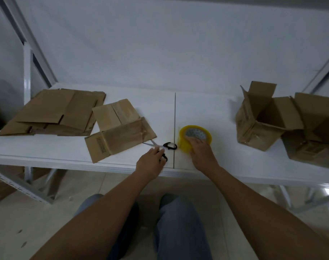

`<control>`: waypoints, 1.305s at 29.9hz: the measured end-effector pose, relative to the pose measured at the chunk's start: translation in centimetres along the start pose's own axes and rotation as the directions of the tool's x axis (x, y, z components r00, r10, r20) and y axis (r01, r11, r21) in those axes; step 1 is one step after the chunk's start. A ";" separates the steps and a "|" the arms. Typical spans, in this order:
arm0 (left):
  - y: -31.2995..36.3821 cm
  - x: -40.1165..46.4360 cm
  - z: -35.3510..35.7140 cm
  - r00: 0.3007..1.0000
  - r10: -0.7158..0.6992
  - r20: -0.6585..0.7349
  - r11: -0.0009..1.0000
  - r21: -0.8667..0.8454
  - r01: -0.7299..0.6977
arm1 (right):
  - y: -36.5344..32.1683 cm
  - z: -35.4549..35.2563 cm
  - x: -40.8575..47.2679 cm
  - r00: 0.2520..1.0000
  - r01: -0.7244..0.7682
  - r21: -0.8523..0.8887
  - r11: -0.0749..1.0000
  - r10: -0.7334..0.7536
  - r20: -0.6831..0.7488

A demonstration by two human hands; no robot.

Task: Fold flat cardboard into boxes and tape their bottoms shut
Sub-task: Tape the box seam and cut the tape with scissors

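White walls and a white metal frame enclose the work area, and a white desk (pixel 206 109) spans the view, its top split by 1 thin seam running front to back. At far left, a stack of flat cardboard (pixel 53 112) lies on the desk. Just right of that stack sits a partly folded box (pixel 120 130), lying on its side with its flaps spread out. A pair of scissors (pixel 162 146) with black handles lies at the near right corner of this box, blades pointing toward it. The left hand (pixel 150 164) rests on the scissors, fingers curled over the handle area; whether the grip is fully closed cannot be determined. Right of the seam stands a yellow tape roll (pixel 194 137), lying flat on the desk. The right hand (pixel 201 151) covers the near edge of the roll, fingers bent over its rim and gripping it. At far right, 2 assembled boxes (pixel 283 124) stand touching each other, top flaps open and raised. Both forearms extend from the bottom of the view, above legs in blue trousers (pixel 178 228).
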State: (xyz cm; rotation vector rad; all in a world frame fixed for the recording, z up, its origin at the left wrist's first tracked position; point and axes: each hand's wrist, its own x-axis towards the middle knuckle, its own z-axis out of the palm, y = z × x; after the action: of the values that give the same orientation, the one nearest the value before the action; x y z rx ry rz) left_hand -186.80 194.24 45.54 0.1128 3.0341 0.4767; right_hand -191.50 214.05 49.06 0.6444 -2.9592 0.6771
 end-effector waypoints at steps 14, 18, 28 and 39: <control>4.5 -1.9 -8.8 0.989 -0.147 -0.027 0.579 -0.813 0.064 | -4.6 -5.3 -5.1 0.997 -0.046 0.508 0.860 0.074 -0.034; 3.7 -5.2 -11.6 0.988 -0.127 0.087 0.342 -0.931 0.126 | -8.1 -6.1 -6.1 0.999 0.020 0.570 0.821 -0.035 0.016; -0.1 -9.6 -13.9 0.982 -0.186 -0.021 0.145 -0.989 0.006 | -12.8 -6.5 -7.1 0.994 0.066 0.614 0.786 -0.109 0.033; -1.9 -12.2 -16.4 0.862 -0.470 -0.188 0.238 -0.968 -0.081 | -15.4 -7.1 -5.1 0.980 0.153 0.480 0.864 -0.196 0.039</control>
State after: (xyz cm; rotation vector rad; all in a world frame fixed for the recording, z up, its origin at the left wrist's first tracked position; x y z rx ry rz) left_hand -176.05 186.41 61.25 -0.5460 2.3169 2.5081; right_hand -181.01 206.43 61.13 0.9782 -2.7597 1.4095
